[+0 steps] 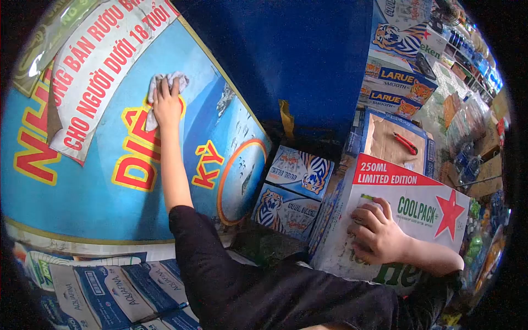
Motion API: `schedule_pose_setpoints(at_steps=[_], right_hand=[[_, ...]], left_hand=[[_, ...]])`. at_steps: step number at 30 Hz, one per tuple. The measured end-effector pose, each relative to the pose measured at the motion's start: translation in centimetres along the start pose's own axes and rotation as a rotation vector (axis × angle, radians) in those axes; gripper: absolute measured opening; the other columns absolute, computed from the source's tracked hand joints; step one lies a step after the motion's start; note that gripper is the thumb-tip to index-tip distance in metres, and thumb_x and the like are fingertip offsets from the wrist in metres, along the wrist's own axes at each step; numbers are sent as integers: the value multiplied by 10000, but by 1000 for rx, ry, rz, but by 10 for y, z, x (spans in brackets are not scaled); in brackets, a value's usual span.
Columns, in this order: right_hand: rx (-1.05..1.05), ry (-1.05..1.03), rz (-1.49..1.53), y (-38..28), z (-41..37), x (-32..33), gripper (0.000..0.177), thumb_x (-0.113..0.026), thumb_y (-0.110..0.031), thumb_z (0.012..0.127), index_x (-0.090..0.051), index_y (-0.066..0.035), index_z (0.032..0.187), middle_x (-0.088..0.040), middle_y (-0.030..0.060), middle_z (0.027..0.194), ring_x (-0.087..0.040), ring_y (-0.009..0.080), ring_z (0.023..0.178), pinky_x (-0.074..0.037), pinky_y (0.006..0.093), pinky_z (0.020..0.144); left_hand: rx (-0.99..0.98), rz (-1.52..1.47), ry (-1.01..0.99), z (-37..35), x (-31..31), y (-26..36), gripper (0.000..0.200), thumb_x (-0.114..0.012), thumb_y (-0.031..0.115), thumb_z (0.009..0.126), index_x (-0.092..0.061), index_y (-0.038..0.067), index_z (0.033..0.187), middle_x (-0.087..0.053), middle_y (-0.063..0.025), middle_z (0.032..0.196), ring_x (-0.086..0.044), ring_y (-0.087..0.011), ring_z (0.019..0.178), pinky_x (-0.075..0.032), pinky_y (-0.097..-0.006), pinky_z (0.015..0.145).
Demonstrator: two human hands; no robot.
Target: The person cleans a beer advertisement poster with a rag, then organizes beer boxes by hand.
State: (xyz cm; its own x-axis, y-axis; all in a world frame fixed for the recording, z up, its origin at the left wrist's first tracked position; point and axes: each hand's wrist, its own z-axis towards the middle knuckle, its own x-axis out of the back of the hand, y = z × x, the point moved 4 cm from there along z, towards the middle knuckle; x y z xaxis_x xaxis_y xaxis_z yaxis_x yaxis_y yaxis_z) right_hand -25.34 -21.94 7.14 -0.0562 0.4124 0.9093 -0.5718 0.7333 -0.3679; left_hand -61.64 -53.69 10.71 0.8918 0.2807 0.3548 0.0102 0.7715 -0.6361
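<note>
The left hand (168,104) lies over a crumpled pale cloth (177,80), fingers stretched across it; whether they pinch it, I cannot tell. The cloth is between the palm and a blue sign (104,198), bunched past the fingertips and hanging out along the side of the hand toward the wrist. It sits above the big red and yellow letters of the sign, partly over the top of one word. Near it, to the left, a white paper strip (93,91) with red print runs slantwise across the sign. The right hand (379,231) rests against a white box (404,192) with a red star, its fingers bent and parted. Beyond that box, a red cutter (405,143) lies on a brown carton (385,137). Tiger-printed boxes (297,170) are stacked between the sign and the white box.
</note>
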Motion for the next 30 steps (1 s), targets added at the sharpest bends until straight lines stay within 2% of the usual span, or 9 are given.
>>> schedule_pose_setpoints(at_steps=[4,6,9,11,13,16,18,25,30], right_hand=[[-1,-13,21,-1,1,0,343,-598,-244,605,-500,-79,889,-428,106,978,-401,251,950,-224,517,846],[-2,-25,20,-2,1,1,337,-596,-238,610,-499,-78,890,-426,107,982,-400,252,951,-224,517,845],[-2,-23,29,-1,2,1,335,-591,-232,620,-496,-74,900,-426,107,983,-399,253,951,-224,515,847],[-3,-13,20,-2,1,1,337,-588,-232,627,-492,-73,909,-427,105,984,-398,254,953,-225,511,852],[0,-13,18,-2,1,1,339,-588,-231,626,-492,-73,909,-427,104,983,-398,254,954,-226,508,853],[5,1,19,-3,1,2,341,-590,-233,622,-493,-73,906,-428,104,982,-398,254,956,-227,505,855],[4,13,23,-3,1,1,341,-592,-235,619,-493,-73,903,-429,103,981,-399,253,957,-227,504,856],[8,13,3,-4,1,1,346,-591,-242,613,-493,-72,899,-430,109,978,-399,257,958,-231,500,851],[2,6,14,-4,1,1,349,-589,-237,607,-491,-71,898,-428,111,977,-394,259,962,-232,500,845]], left_hand=[[19,-4,58,39,-5,-12,355,-427,114,723,-443,175,1073,-439,-83,1042,-425,-229,1022,-333,-329,867],[33,-11,161,62,-5,-20,345,-428,99,719,-453,162,1057,-439,-92,1038,-436,-238,1002,-340,-336,858],[63,-25,76,75,-3,-22,331,-432,94,715,-458,151,1040,-436,-101,1039,-448,-248,978,-346,-342,848],[36,-47,94,59,5,-13,320,-424,87,715,-461,150,1027,-436,-111,1042,-457,-263,959,-355,-348,838],[74,-94,10,39,-8,0,330,-412,90,720,-453,154,1041,-432,-118,1055,-454,-274,964,-361,-354,831],[-31,-234,-209,-12,-30,36,358,-408,91,728,-427,131,1083,-414,-149,1096,-437,-319,977,-360,-384,825],[-115,-276,-144,-40,-31,52,379,-410,87,722,-429,139,1097,-424,-127,1081,-405,-304,1028,-339,-374,853],[-72,-378,-269,-103,-28,69,351,-434,78,707,-456,135,1053,-429,-110,1083,-414,-287,1008,-357,-368,830],[-65,-258,-242,-156,-12,70,340,-454,125,714,-461,159,1052,-437,-87,1081,-417,-241,1017,-334,-340,847]])
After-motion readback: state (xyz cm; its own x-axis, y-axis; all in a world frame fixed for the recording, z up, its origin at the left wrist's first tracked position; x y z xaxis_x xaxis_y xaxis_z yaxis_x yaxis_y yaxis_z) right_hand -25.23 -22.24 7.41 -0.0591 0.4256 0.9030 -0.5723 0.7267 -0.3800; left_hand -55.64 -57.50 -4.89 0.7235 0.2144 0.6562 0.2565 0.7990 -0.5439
